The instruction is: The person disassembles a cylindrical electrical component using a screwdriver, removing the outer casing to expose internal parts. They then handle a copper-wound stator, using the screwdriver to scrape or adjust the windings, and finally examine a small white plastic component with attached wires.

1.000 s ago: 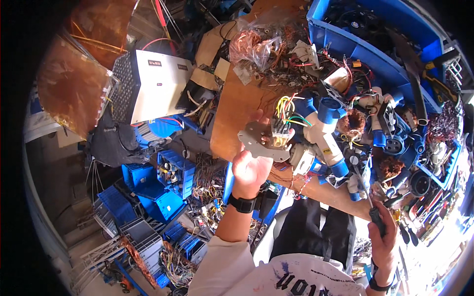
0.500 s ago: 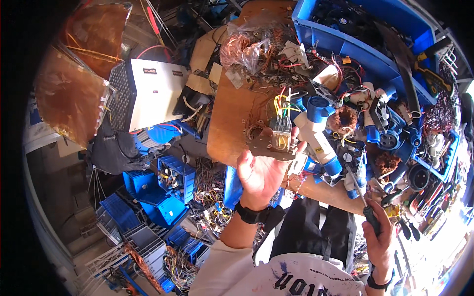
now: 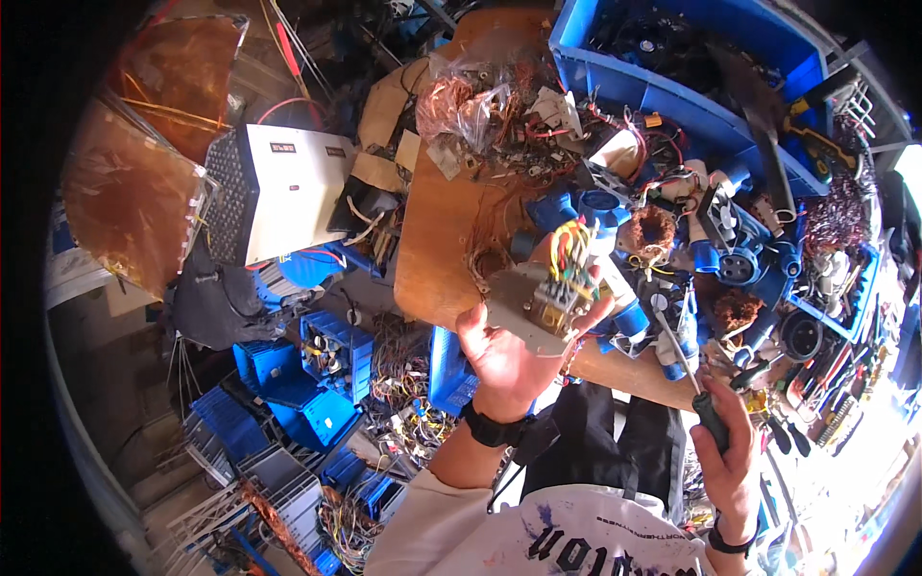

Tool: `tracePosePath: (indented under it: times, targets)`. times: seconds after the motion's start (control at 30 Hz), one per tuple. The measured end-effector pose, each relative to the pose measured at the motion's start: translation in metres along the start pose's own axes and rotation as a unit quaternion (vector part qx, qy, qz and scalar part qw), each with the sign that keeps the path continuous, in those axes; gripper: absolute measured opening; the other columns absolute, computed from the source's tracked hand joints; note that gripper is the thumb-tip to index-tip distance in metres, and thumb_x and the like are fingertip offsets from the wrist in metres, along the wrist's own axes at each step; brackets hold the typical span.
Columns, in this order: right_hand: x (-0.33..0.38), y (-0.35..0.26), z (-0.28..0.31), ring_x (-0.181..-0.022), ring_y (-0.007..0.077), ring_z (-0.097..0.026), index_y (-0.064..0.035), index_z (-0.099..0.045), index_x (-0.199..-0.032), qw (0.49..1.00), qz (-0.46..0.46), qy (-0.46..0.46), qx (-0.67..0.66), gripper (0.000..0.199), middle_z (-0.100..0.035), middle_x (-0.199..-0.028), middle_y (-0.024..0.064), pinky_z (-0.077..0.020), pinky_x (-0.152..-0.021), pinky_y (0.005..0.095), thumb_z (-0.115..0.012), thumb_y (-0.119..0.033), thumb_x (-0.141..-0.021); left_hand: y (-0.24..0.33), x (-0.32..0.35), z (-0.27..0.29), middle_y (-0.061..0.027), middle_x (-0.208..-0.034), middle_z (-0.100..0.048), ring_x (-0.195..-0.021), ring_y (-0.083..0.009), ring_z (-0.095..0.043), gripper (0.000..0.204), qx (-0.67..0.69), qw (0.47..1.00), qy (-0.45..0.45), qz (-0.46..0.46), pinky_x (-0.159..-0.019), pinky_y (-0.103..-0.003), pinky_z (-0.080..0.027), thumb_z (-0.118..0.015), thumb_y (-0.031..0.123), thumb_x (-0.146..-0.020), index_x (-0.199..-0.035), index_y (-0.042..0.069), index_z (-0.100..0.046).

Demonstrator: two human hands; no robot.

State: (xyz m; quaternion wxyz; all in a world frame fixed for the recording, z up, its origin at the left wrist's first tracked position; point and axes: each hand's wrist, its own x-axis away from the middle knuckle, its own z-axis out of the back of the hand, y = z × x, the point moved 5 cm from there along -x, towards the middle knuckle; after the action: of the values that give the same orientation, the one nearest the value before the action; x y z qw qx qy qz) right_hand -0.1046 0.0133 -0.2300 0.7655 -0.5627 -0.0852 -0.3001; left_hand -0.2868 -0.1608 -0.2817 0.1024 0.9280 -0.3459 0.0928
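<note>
My left hand (image 3: 514,363) grips a grey metal plate (image 3: 514,300) over the near part of the wooden table. On the plate sits a small electrical block with a bundle of yellow, red and green wires (image 3: 571,245). My right hand (image 3: 728,451), lower right, is closed round the dark green handle of a screwdriver (image 3: 709,419), its thin shaft pointing up and away to the left. Behind the plate lie white and blue plug connectors (image 3: 629,322), partly hidden by it.
The wooden table (image 3: 432,235) carries a copper coil (image 3: 652,233), a bag of copper wire (image 3: 451,106) and loose tools at the right. A big blue bin (image 3: 663,91) stands at the back. Left are a white metal case (image 3: 298,187) and blue crates (image 3: 303,394) on the floor.
My left hand has tilted the metal plate, so its flat face and the wires now show more. The right hand has shifted slightly left with the screwdriver. The whole view has moved a little.
</note>
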Motion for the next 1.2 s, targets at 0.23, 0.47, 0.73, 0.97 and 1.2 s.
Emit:
tracePosePath:
  times: [0.23,0.47,0.73,0.97,1.2]
  targets:
    - [0.036,-0.032,0.027,-0.066,0.0052,-0.04,-0.0007,-0.045,-0.116,0.992,0.001,0.067,-0.104,0.035,-0.055,-0.081,0.0028,-0.0297,-0.058,0.0208,-0.06,-0.004,-0.085,-0.005,0.016,-0.05,-0.0194,-0.151,-0.024,-0.139,-0.0354,-0.028,0.1,0.031,0.997,-0.061,0.018,-0.114,-0.063,-0.014,-0.07,0.043,-0.072,-0.15,0.007,-0.018]
    - [0.085,-0.074,0.066,-0.088,0.0075,-0.052,0.0003,-0.048,-0.119,0.983,0.049,0.108,-0.139,0.038,-0.062,-0.099,0.0066,-0.0409,-0.077,0.0215,-0.063,-0.005,-0.084,-0.002,0.037,-0.13,-0.0197,-0.139,-0.038,-0.133,-0.0411,-0.031,0.105,-0.162,0.971,-0.165,-0.052,-0.107,-0.061,-0.032,-0.07,0.043,-0.067,-0.15,0.006,-0.016]
    - [0.134,-0.085,0.084,-0.089,0.0091,-0.054,0.0004,-0.05,-0.119,0.968,0.083,0.151,-0.18,0.041,-0.061,-0.101,0.007,-0.0413,-0.078,0.0213,-0.065,-0.007,-0.082,-0.005,0.066,-0.194,-0.0194,-0.139,-0.037,-0.131,-0.0321,-0.037,0.112,-0.294,0.915,-0.26,-0.087,-0.108,-0.054,-0.034,-0.074,0.045,-0.066,-0.151,0.005,-0.012]
    - [0.169,-0.107,0.1,-0.085,0.011,-0.056,0.0035,-0.049,-0.119,0.938,0.194,0.209,-0.196,0.043,-0.06,-0.101,0.0093,-0.0441,-0.075,0.0232,-0.064,-0.009,-0.081,-0.014,0.082,-0.216,-0.0186,-0.139,-0.037,-0.132,-0.0306,-0.038,0.103,-0.377,0.868,-0.295,-0.135,-0.11,-0.05,-0.033,-0.077,0.044,-0.071,-0.146,0.001,-0.021]
    - [0.177,-0.164,0.089,-0.074,0.0128,-0.064,0.0057,-0.063,-0.104,0.956,0.25,0.144,-0.063,0.03,-0.07,-0.089,0.0136,-0.0483,-0.067,0.0235,-0.065,0.0,-0.075,-0.022,0.088,-0.205,-0.0207,-0.139,-0.039,-0.132,-0.0372,-0.038,0.094,-0.337,0.906,-0.245,-0.082,-0.105,-0.058,-0.035,-0.061,0.055,-0.077,-0.143,-0.003,-0.028]
